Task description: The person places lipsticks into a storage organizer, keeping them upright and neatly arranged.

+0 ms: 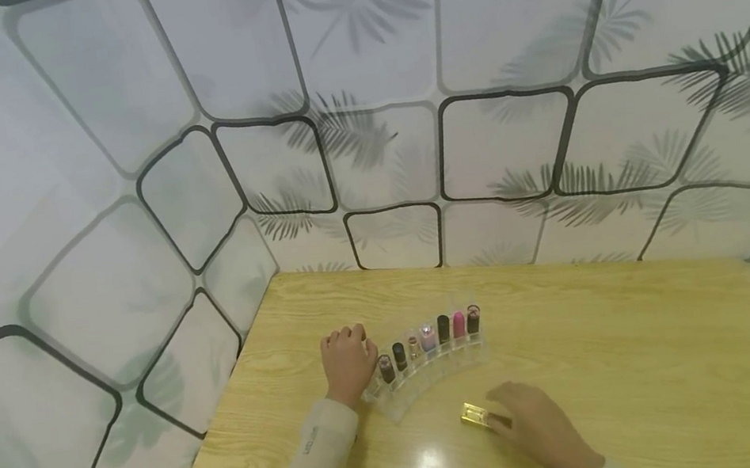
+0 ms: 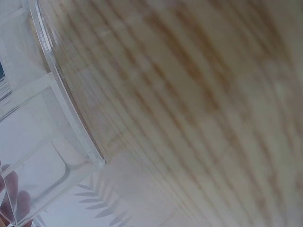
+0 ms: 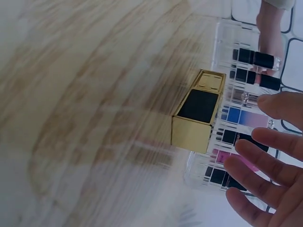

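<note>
A clear curved display stand [image 1: 431, 374] holds a row of lipsticks, among them a bright pink lipstick [image 1: 458, 325] and a lilac one [image 1: 428, 336]. My left hand [image 1: 350, 361] grips the left end of this stand, fingers bent down; its fingertips [image 2: 10, 198] show through the clear plastic in the left wrist view. In front of the stand a gold and black lipstick case [image 3: 199, 106] lies on the table. Over it is my right hand [image 1: 541, 422], its fingers spread and apart from the case in the right wrist view.
The light wooden table [image 1: 651, 355] reaches back to walls covered with a leaf-and-frame patterned sheet [image 1: 379, 161]. Light glares off the tabletop in front of the stand.
</note>
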The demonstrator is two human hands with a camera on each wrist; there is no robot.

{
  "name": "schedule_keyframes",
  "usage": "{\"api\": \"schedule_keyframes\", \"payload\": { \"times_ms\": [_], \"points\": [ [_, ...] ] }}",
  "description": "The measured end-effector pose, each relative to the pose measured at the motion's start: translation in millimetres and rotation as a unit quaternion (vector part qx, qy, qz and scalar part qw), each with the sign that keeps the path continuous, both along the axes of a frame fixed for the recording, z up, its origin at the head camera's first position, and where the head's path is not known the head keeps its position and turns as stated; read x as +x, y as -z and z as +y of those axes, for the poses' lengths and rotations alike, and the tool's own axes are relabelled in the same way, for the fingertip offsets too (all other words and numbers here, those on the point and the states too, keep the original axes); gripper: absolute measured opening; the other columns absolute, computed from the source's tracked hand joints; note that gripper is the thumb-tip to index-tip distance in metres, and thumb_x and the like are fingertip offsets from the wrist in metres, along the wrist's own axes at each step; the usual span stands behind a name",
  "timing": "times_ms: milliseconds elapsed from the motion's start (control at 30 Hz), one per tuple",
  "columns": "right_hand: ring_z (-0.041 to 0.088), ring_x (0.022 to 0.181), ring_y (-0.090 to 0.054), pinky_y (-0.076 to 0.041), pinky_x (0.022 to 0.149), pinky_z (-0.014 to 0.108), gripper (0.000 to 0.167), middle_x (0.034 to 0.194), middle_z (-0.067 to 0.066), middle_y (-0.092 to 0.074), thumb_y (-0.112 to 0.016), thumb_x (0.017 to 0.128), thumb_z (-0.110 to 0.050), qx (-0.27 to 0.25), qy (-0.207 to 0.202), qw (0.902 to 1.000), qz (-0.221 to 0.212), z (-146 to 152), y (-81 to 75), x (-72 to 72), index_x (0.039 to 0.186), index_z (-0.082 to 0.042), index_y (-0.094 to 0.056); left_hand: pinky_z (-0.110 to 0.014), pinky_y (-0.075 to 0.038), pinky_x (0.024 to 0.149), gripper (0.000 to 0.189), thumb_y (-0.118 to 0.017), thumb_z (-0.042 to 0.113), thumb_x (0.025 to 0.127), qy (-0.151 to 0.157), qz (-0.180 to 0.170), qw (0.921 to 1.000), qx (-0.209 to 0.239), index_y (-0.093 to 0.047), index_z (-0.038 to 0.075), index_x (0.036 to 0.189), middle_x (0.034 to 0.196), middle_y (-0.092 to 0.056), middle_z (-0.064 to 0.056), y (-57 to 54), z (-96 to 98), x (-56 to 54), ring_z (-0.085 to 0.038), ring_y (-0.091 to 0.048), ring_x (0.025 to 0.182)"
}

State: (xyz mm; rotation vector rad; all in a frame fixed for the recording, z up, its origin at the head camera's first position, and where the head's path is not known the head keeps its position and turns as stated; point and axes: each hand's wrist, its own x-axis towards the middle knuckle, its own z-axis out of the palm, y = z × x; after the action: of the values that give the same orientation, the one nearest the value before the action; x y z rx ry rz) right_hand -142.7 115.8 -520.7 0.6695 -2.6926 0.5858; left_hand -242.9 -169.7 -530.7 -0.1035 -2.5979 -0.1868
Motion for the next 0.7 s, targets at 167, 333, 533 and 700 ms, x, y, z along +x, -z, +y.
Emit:
{"api": "schedule_keyframes", "payload": {
  "times_ms": [167, 333, 533, 700],
  "points": [
    [0.017, 0.087, -0.066, -0.054, 0.079, 0.036, 0.035, 0.093, 0.002, -0.069, -0.08, 0.067, -0.022, 0.017, -0.015, 0.9997, 0.013, 0, 3.9, -0.2, 0.097, -0.009, -0.067, -0.042, -0.048, 0.074, 0.009, -0.063, 0.02, 0.08, 0.003, 0.005, 1.0, 0.001, -0.061, 0.012, 0.079, 0.073, -0.065, -0.005, 0.4, 0.0, 0.5, -0.022, -0.059, 0.067],
    [0.018, 0.083, -0.064, -0.054, 0.076, 0.037, 0.036, 0.091, 0.003, -0.068, -0.079, 0.065, -0.018, 0.036, -0.037, 0.9984, 0.021, -4, 5.8, -1.9, 0.097, -0.007, -0.067, -0.042, -0.048, 0.074, 0.009, -0.063, 0.02, 0.08, 0.006, 0.012, 0.9999, 0.006, -0.061, 0.012, 0.078, 0.073, -0.065, -0.005, -0.6, 0.1, 0.3, -0.023, -0.059, 0.067],
    [0.013, 0.075, -0.061, -0.053, 0.069, 0.032, 0.035, 0.086, 0.003, -0.067, -0.077, 0.066, -0.014, 0.056, -0.063, 0.9964, 0.014, -11, 8.4, -5.6, 0.099, -0.005, -0.067, -0.043, -0.047, 0.072, 0.01, -0.063, 0.02, 0.078, 0.011, 0.03, 0.9994, 0.013, -0.06, 0.011, 0.076, 0.071, -0.064, -0.006, 0.7, -0.1, -0.3, -0.023, -0.058, 0.066],
    [0.01, 0.068, -0.056, -0.049, 0.063, 0.026, 0.031, 0.081, 0.001, -0.065, -0.074, 0.067, -0.013, 0.07, -0.061, 0.9957, 0.004, -16, 10.8, -7.9, 0.096, -0.005, -0.067, -0.042, -0.045, 0.07, 0.009, -0.061, 0.018, 0.077, 0.017, 0.05, 0.9985, 0.016, -0.058, 0.01, 0.074, 0.068, -0.062, -0.006, 1.5, -0.1, -0.4, -0.023, -0.055, 0.063]
  ]
}}
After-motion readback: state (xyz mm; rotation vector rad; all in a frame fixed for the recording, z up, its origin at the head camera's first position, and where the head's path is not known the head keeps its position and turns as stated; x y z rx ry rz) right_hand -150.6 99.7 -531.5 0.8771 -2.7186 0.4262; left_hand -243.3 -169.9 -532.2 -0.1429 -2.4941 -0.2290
